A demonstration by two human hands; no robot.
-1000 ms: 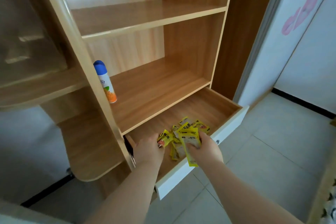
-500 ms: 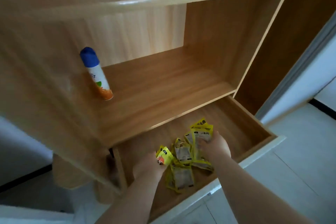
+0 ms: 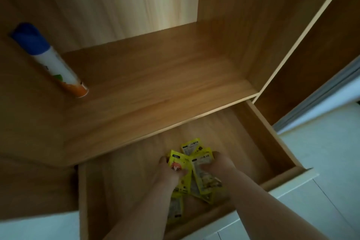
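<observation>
While I lean over the open drawer [image 3: 272, 138], both my hands are down inside it, side by side over a small heap of yellow packets [image 3: 204, 183]. My left hand [image 3: 167, 171] has its fingers curled round one of them, the one with an orange picture on its front, and my thumb lies across its face. My right hand [image 3: 218, 163] is clenched on another just beside it, so the two hands are close together with packets between them. A couple more stick out past my fingertips toward the back of the drawer. Another lies flat on the drawer floor under my left wrist, close to the front wall. The whole heap sits right of the middle, nearer the front than the back. The print on the packets is too blurred to read.

Above the drawer is a bare wooden shelf [image 3: 165, 87]. A spray can [image 3: 54, 62] with a blue cap, white body and orange base stands at its far left. Pale floor tiles [image 3: 321, 165] show to the right of the drawer front.
</observation>
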